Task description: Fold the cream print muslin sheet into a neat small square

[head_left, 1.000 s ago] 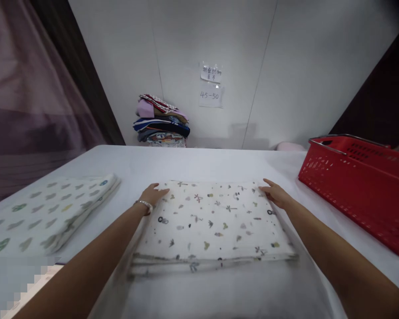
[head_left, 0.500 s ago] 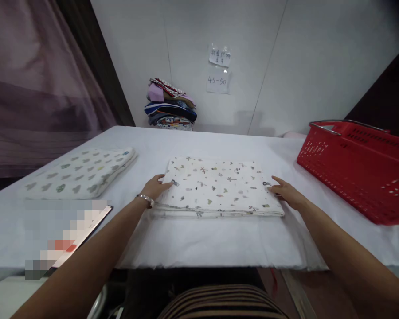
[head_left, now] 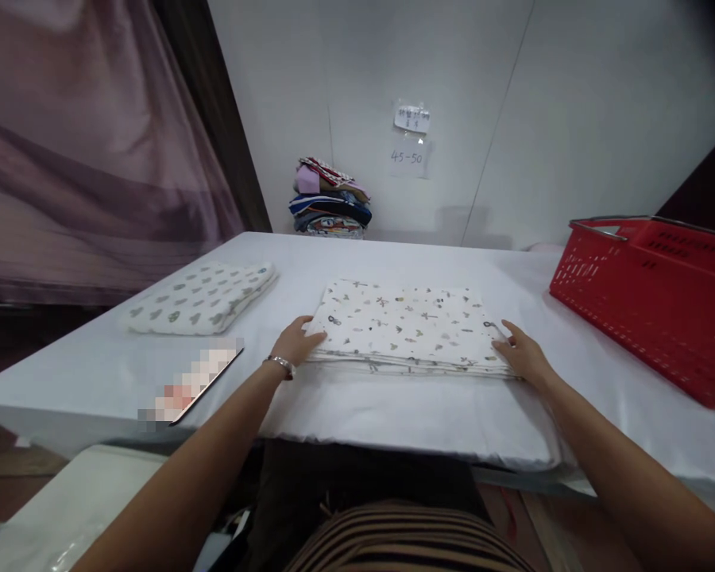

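Item 1: white printed cloth (head_left: 411, 322), small-motif pattern, folded into a flat, layered rectangle. Lying on the white-covered worktop (head_left: 405, 413), in front of the person, its longer side running along the near edge of the worktop; layers showing along the near fold.

Item 2: left hand (head_left: 298, 340), bracelet (head_left: 281, 366) at the wrist. Standing half-open, thumb and forefinger parted, and touching the cloth by its near left corner; no closed grip is showing.

Item 3: right hand (head_left: 525, 355). Also standing half-open, thumb and forefinger spreading at the near right corner; whether the lower fingers are catching the layers cannot be told.

Change noted: a second ago both hands were lying at the far corners; now they are sitting at the near ones, having travelled down the two sides. The cloth is keeping its folded shape. In judgement, the hands are squaring and smoothing the sides, and the near fold is now receiving attention, its layers appearing slightly uneven.

Surroundings: second cloth (head_left: 199, 298), grey shapes on white, lying folded to the left; blurred flat item (head_left: 199, 388), dark-edged, lying nearer the person; red basket (head_left: 649, 306) standing at the right; textile pile (head_left: 330, 206) rising beyond the far edge, against the wall.
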A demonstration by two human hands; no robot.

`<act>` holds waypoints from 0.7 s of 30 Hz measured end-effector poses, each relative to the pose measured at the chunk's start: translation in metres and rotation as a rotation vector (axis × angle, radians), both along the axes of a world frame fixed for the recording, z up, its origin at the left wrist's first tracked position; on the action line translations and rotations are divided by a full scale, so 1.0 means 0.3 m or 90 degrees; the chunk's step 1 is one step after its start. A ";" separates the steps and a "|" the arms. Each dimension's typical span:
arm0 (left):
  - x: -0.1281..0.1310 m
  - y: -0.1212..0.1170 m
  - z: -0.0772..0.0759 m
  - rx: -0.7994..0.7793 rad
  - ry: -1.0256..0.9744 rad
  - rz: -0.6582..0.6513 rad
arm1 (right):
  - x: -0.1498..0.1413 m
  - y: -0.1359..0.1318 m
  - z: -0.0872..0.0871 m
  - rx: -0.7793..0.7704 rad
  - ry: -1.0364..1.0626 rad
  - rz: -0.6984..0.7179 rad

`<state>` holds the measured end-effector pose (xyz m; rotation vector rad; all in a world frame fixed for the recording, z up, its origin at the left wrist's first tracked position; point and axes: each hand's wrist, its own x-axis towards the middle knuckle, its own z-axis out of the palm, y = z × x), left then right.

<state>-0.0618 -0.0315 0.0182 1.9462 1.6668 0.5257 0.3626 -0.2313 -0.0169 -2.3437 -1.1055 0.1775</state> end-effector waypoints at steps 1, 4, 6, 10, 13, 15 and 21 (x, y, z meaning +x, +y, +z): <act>-0.006 -0.008 -0.011 0.001 0.021 -0.018 | 0.002 0.001 -0.001 0.000 -0.001 0.000; -0.016 -0.029 -0.033 0.008 0.079 -0.034 | 0.002 0.004 0.001 -0.003 -0.010 0.007; -0.015 -0.043 -0.033 0.016 0.103 -0.030 | 0.000 0.006 0.004 0.007 -0.012 0.002; -0.011 -0.064 -0.021 0.035 0.128 -0.027 | -0.007 0.000 0.007 -0.011 -0.020 0.001; -0.019 -0.067 -0.025 0.051 0.141 -0.009 | -0.015 -0.010 0.015 -0.069 -0.052 0.015; -0.027 -0.060 -0.033 0.063 0.150 0.009 | -0.021 -0.014 0.023 -0.110 -0.078 0.020; -0.015 0.016 -0.024 0.012 0.101 0.030 | 0.011 0.022 0.014 -0.137 -0.093 0.026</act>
